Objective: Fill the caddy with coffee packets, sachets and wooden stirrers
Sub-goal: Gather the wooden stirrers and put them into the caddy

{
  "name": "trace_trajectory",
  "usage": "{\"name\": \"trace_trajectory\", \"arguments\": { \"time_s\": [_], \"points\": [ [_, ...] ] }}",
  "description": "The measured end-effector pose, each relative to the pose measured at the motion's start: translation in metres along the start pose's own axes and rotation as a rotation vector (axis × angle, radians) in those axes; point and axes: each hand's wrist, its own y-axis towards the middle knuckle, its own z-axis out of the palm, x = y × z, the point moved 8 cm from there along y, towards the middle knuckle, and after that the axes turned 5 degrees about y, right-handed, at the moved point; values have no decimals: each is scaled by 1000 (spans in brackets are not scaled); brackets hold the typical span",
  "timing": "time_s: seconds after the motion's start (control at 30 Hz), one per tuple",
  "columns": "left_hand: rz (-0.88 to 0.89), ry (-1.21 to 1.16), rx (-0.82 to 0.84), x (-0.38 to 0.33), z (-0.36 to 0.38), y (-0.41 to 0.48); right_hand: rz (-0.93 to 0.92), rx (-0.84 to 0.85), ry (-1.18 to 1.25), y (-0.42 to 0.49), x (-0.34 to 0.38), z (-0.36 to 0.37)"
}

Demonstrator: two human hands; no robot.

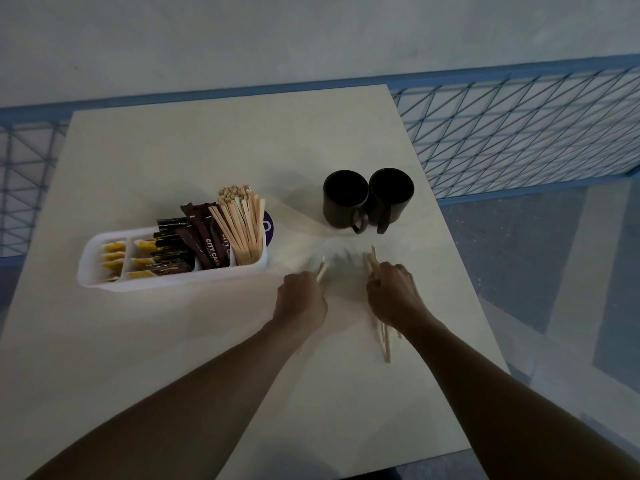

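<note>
A white caddy (104,284) stands on the table's left half. It holds yellow sachets (112,256), dark brown coffee packets (202,233) and a bunch of upright wooden stirrers (242,223) at its right end. To the right of the caddy my left hand (301,296) is closed on a wooden stirrer (322,270) whose tip pokes out above the fist. My right hand (394,294) grips a bundle of wooden stirrers (385,342) lying against the table, with ends showing above and below the hand.
Two dark mugs (367,199) stand side by side behind my hands, handles toward me. A purple round object (267,226) shows behind the caddy. The pale table (207,150) ends at a blue mesh railing (519,133) at the back and right.
</note>
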Motion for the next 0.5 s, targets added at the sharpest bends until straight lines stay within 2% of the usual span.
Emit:
{"name": "trace_trajectory", "arguments": {
  "time_s": [0.2, 0.5],
  "points": [
    [116, 71, 5, -12, -10, -2, 34, -9, 73, 4, 0, -5],
    [20, 16, 63, -4, 6, 2, 104, -31, 76, 5, -12, -3]
  ]
}}
